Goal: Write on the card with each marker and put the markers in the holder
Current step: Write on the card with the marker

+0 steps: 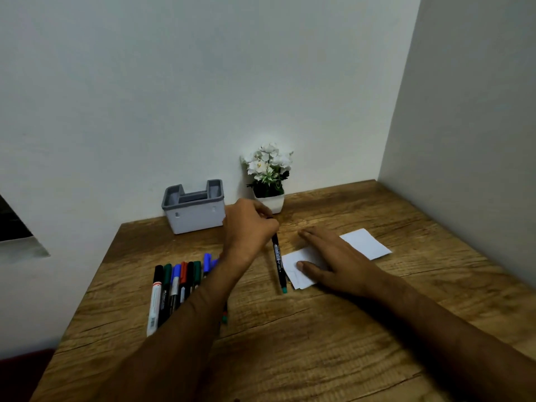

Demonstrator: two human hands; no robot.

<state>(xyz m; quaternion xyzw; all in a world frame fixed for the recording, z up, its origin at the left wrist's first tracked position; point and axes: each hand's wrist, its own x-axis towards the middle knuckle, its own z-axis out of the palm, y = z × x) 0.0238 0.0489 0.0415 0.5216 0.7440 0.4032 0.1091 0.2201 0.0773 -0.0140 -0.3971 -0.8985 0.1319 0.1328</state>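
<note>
My left hand (251,226) grips the upper end of a black marker (279,264) whose green end points down at the table, just left of a white card (293,266). My right hand (330,261) lies flat on that card with fingers straight, holding it down. A faint line shows on the card near my thumb. Several markers (174,285) with black, green, blue and red caps lie side by side on the left of the wooden table (319,343). The grey and white holder (193,208) stands at the back against the wall.
A small white pot of white flowers (268,175) stands right of the holder, just behind my left hand. A second white card (367,243) lies right of my right hand. Walls close off the table's back and right side.
</note>
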